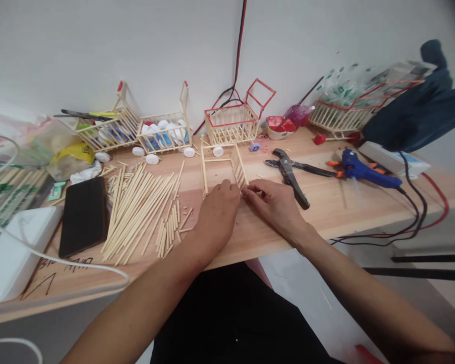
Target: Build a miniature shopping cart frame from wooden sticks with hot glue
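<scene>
Both of my hands rest on the wooden table [326, 212] at the near end of a small unpainted stick frame [223, 169]. My left hand [217, 217] is curled, its fingertips pressed on the frame's near edge. My right hand [275, 205] pinches the frame's right side panel with its fingers closed. A pile of bamboo sticks [140, 210] and short cut pieces [170, 230] lies just left of my left hand.
Black cutting pliers [290, 174] and a blue glue gun [360, 169] with cable lie to the right. Finished stick carts [233, 124] with white cap wheels line the wall. A black phone [84, 215] and a white box [11, 255] sit left.
</scene>
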